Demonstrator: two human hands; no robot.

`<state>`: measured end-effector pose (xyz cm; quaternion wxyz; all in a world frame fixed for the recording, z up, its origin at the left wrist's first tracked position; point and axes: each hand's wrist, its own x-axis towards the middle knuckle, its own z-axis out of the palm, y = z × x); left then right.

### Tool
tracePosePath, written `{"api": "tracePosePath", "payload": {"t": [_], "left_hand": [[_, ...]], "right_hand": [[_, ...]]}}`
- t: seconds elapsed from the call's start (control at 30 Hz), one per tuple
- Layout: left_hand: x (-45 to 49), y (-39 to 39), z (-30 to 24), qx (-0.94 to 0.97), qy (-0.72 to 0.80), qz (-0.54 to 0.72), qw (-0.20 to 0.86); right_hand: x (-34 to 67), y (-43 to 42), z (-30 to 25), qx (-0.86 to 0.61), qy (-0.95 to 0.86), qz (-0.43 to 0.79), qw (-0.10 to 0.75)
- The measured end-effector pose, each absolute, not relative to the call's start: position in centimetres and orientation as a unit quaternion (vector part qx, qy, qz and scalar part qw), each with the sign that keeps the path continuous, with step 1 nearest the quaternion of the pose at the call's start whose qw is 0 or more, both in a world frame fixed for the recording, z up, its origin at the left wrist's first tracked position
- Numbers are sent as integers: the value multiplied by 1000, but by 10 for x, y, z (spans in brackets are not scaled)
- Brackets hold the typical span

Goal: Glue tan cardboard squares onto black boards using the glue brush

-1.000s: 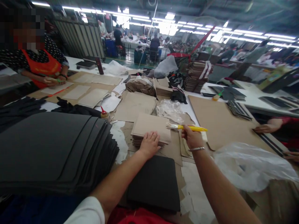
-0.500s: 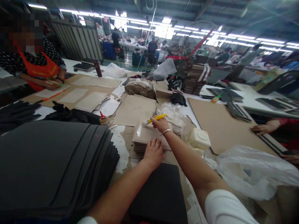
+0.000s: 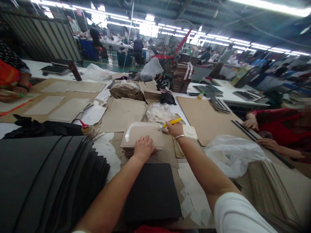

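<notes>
My left hand [image 3: 143, 148] lies flat, fingers spread, on the near edge of a stack of brown card sheets [image 3: 138, 137]. A wet white glue streak runs along the top sheet's far and left edges. My right hand [image 3: 174, 128] is closed on a yellow-handled brush [image 3: 170, 123] whose bristles touch the sheet's far right corner. A white glue tub [image 3: 190, 132] sits just right of that hand. A black board [image 3: 153, 191] lies in front of me, below the stack.
A tall fanned pile of black sheets [image 3: 46, 181] fills the near left. A red-capped glue bottle [image 3: 86, 128] stands beside it. A crumpled plastic bag [image 3: 233, 155] lies at right. A large cardboard sheet [image 3: 206, 118] lies beyond it. Co-workers' hands rest at far left [image 3: 9, 94] and right [image 3: 250, 122].
My right hand carried the brush from the right onto the stack, then swept it along the top sheet's far edge to the right corner, leaving a glue line. My left hand stayed put.
</notes>
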<state>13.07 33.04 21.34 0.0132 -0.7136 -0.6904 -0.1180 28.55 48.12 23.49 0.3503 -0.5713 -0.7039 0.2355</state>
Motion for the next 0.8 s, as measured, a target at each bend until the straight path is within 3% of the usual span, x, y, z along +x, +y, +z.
{"api": "tracePosePath", "payload": {"t": [0.23, 0.47, 0.63, 0.8], "left_hand": [[125, 342, 230, -752, -657, -55, -2], [139, 335, 231, -792, -610, 10, 11], [142, 324, 228, -803, -595, 2, 16], [145, 315, 225, -798, -601, -30, 34]], "right_hand": [[316, 419, 241, -538, -670, 366, 358], [331, 410, 260, -502, -537, 412, 539], [326, 395, 238, -471, -570, 446, 503], [316, 377, 214, -483, -681, 361, 416]]}}
